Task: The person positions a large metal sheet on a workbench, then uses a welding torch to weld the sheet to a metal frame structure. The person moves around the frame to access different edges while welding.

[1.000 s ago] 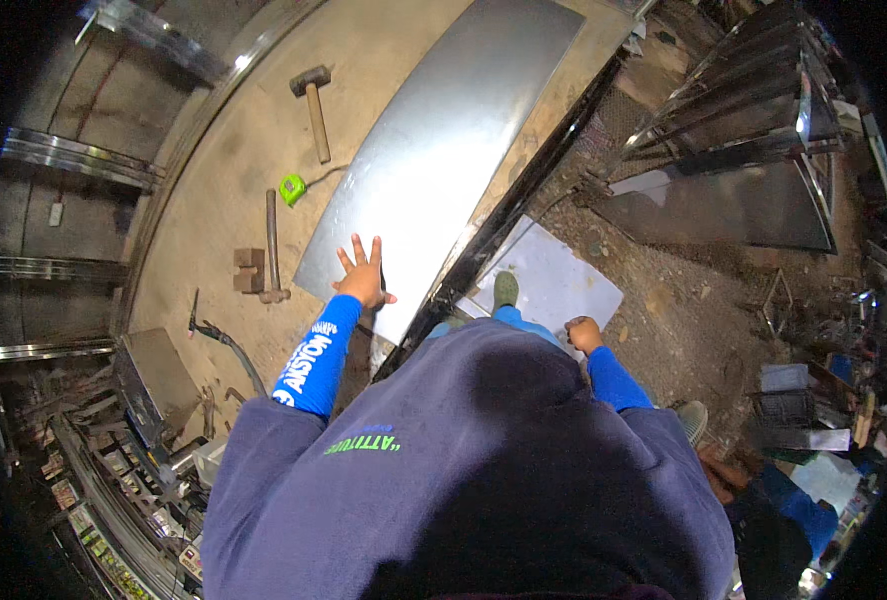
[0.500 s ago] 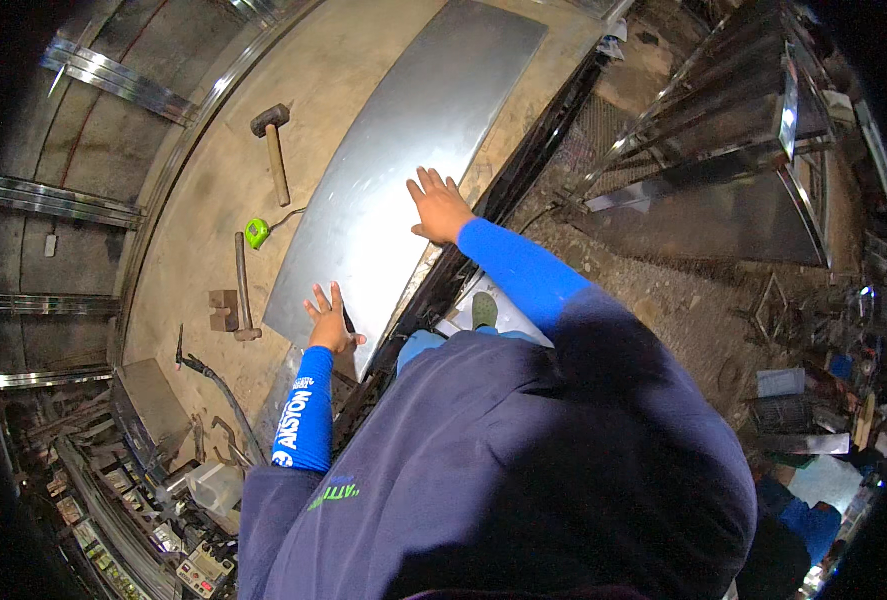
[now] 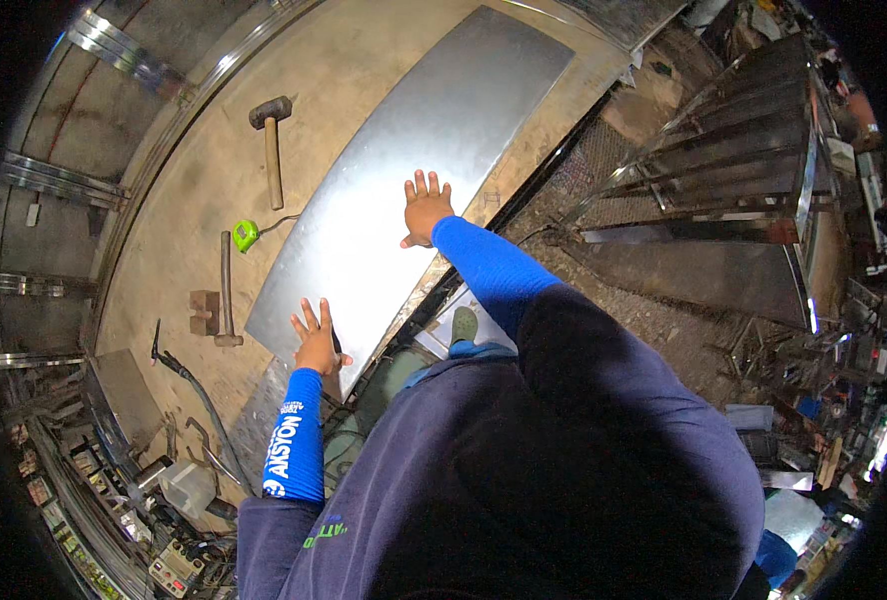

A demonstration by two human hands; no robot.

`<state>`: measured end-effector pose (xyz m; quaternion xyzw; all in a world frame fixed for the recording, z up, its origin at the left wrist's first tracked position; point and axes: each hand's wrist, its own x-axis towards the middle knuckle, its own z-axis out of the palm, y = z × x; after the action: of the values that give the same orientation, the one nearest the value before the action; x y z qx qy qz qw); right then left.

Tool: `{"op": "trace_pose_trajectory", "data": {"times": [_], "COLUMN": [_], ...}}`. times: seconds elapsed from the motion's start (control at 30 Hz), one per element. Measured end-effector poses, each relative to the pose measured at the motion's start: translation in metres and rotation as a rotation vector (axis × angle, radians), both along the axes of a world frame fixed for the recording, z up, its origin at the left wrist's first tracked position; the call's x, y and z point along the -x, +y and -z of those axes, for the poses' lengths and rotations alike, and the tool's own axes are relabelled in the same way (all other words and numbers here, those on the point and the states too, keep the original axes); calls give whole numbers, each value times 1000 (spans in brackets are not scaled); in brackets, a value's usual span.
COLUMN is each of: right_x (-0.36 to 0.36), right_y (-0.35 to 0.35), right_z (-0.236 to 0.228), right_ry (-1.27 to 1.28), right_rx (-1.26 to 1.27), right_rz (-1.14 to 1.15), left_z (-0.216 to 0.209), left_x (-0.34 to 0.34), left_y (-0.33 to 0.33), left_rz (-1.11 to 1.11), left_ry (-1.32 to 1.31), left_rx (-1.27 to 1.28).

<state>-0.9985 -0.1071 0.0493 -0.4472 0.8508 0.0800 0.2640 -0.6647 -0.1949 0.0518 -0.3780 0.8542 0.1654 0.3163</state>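
Note:
A long grey sheet of metal [image 3: 434,110] lies across the workbench, bright with glare in its middle. My left hand [image 3: 317,345] rests on the sheet's near left end with its fingers spread. Farther along, my right hand [image 3: 427,210] lies flat near the sheet's right edge, its fingers also spread. Neither hand holds anything. Left of the sheet are a green tape measure [image 3: 247,235] with some tape drawn out toward the sheet's edge, a mallet with a dark head [image 3: 272,112], and a smaller hammer [image 3: 227,290].
A brown block [image 3: 205,312] sits beside the smaller hammer. A torch with a cable [image 3: 179,368] and a clear plastic container [image 3: 186,487] are at the lower left. Metal frames with dark panels [image 3: 704,225] lean on the right, past the bench edge. My shoe [image 3: 465,325] shows below.
The whole view has shifted a little, so the bench and tools appear moved slightly left. Both hands stay spread on the sheet; my right hand sits a bit differently, its fingers pointing more straight ahead.

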Motion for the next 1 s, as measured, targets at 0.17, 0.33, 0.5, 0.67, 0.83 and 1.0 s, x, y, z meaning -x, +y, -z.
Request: {"op": "trace_pose_trajectory", "data": {"times": [0.17,0.33,0.5,0.67,0.83,1.0], "right_x": [2,1,0,-1,4,5], "right_y": [-1,-4,-4,-2,12,9], "right_z": [-1,2,-2,-12,-1,-2], "right_ry": [-45,-33,-14,66,-19,-14], "right_rx": [-29,-15,18,47,143,110], "right_rz": [-5,26,8,-15,18,1], "left_z": [-3,-5,-1,-4,-4,2], "left_x": [3,5,6,1,-3,-2], "left_y": [0,-1,-5,-3,-2,-1], "left_rz": [-17,-16,3,9,13,8], "left_ry": [8,-10,-37,19,61,18], "left_rx": [-6,-9,4,5,6,9]}}
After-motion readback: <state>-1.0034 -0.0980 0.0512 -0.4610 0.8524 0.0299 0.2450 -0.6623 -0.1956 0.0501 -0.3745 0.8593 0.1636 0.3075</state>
